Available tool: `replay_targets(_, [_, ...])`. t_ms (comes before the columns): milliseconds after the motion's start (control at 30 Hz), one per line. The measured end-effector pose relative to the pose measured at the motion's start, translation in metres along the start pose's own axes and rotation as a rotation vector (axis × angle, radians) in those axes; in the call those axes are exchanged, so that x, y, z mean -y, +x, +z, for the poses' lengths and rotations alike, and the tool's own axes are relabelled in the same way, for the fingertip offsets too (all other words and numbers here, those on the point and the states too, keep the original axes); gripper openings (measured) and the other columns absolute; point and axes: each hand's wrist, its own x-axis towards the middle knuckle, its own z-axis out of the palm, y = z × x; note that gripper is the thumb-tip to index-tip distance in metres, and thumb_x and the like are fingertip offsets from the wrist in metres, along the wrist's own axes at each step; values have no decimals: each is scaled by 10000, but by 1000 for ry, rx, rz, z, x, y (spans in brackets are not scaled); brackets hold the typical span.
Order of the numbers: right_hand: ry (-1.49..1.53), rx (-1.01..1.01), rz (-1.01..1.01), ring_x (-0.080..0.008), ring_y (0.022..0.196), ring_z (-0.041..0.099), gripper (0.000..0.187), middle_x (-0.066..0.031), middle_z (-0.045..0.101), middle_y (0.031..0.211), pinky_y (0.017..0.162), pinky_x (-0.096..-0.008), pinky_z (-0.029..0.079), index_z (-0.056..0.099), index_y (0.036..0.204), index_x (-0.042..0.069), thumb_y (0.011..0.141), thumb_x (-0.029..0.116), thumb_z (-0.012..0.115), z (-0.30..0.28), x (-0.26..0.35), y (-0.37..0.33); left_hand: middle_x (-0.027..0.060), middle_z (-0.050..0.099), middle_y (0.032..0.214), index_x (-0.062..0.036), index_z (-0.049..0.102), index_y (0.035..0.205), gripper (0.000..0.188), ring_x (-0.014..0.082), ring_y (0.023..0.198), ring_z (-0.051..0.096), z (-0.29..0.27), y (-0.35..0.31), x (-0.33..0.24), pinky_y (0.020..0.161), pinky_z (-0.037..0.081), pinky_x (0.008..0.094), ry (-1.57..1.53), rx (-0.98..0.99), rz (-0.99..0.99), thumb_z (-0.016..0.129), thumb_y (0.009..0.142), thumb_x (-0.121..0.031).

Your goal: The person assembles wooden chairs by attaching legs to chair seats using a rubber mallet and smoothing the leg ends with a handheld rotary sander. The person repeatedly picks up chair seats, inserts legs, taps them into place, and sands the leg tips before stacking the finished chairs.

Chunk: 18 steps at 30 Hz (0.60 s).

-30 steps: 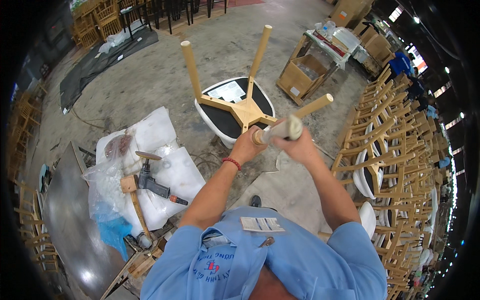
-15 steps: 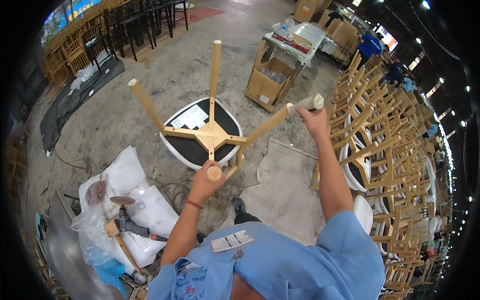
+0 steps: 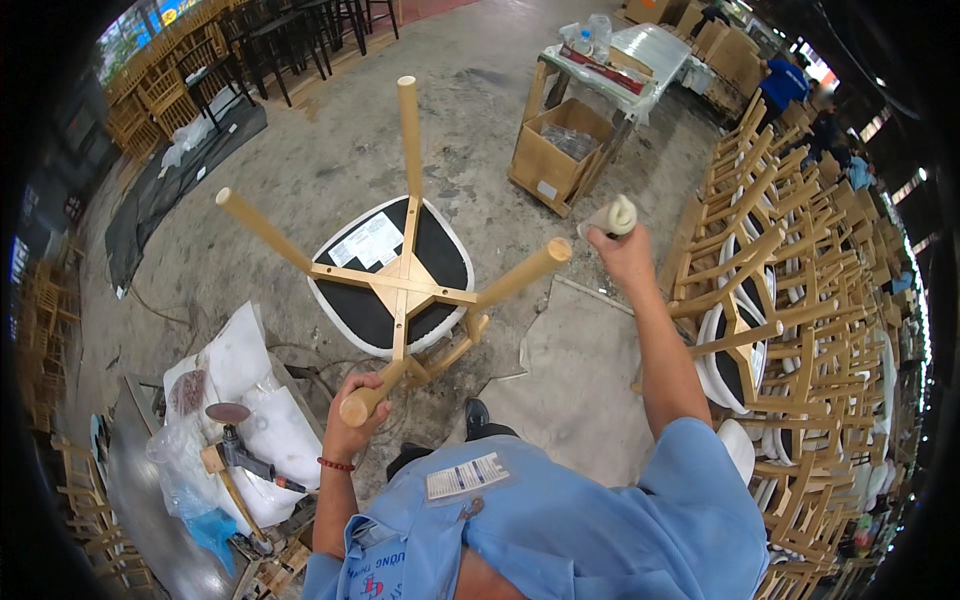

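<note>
In front of me a wooden chair point(image 3: 404, 290) is upside down, its legs pointing up. The seat's underside point(image 3: 435, 245) is black with a pale rim, and a white label sheet point(image 3: 368, 241) is stuck on it. My left hand point(image 3: 350, 415) is closed round the nearest chair leg point(image 3: 368, 397), close to its end. My right hand point(image 3: 625, 258) grips a whitish roll point(image 3: 621, 214) of soft-looking sheet, whose end faces me. It is held to the right of the right-hand leg point(image 3: 530, 270), apart from it. What the roll is made of I cannot make out.
Stacked wooden chairs point(image 3: 760, 300) crowd the right side. Left of me a power sander point(image 3: 245, 458) and a hammer point(image 3: 232, 490) lie on white padding point(image 3: 285, 425). Ahead stand a work table point(image 3: 640, 65) and a cardboard box point(image 3: 560, 150). Cardboard point(image 3: 570, 370) covers floor nearby.
The leg in my left hand has swung left and nearer to me as the chair shifted. My right hand's roll has come away from the right-hand leg's end and turned its end toward me.
</note>
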Motion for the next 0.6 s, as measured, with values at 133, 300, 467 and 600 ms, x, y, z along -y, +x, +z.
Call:
replay_targets(133, [-31,39,-63,-152,873,638,290,-37,674,945,792,-320,508,638,1027,41,773,120,754,-5,-3,-18,93,616,1109,-46,555,1036,346,209,1064,584,1,4,-4,938,447,331,-24,7,-34,755,753,-52])
replay_targets(300, [162,13,45,-207,917,673,411,-100,705,994,831,-361,523,642,1092,5,748,192,767,-5,7,1,97,610,1084,-47,566,1016,347,208,1042,585,-2,-1,0,935,449,333,18,-18,-21,759,729,-39])
replay_targets(467, [-74,-116,111,-217,905,685,419,-114,712,991,802,-351,531,645,1080,-9,742,207,768,-9,-3,34,110,610,1103,-41,562,1019,338,225,1045,591,8,2,4,944,452,344,-76,-36,17,736,730,-18])
replay_targets(600, [87,-31,53,-191,852,683,361,-120,709,945,758,-332,540,656,997,-30,741,196,774,16,19,91,112,614,1134,-56,550,1048,391,232,1070,591,7,3,9,944,454,351,-96,-30,-48,774,727,-60])
